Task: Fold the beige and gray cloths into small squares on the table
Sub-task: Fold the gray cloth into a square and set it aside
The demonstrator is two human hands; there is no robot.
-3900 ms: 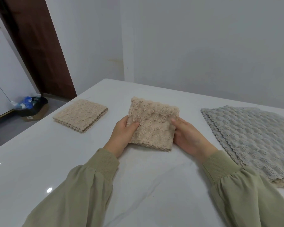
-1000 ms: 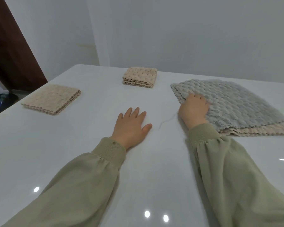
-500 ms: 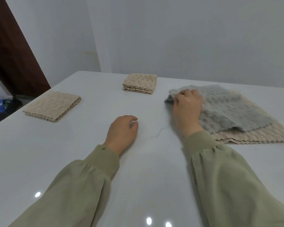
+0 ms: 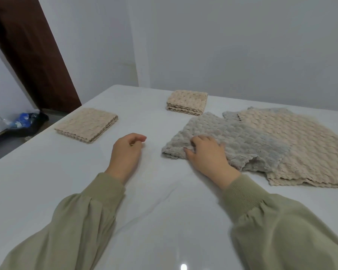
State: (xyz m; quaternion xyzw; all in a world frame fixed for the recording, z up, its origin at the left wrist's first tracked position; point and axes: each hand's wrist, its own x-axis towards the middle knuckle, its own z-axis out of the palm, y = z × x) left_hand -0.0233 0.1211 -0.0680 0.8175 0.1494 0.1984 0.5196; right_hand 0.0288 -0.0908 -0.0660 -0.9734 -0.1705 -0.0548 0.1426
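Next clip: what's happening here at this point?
A person in olive sleeves is folding cloths on a white table. The right hand grips the gray cloth near its left edge. That cloth is rumpled and not yet folded, and it lies partly on the table and partly over an unfolded beige cloth. The left hand sits loosely curled beside it, holding nothing. Two beige cloths already sit folded: the left square and the far square.

Left hand [image 4: 126, 151] lies loosely curled; right hand [image 4: 207, 152] grips, palm down.
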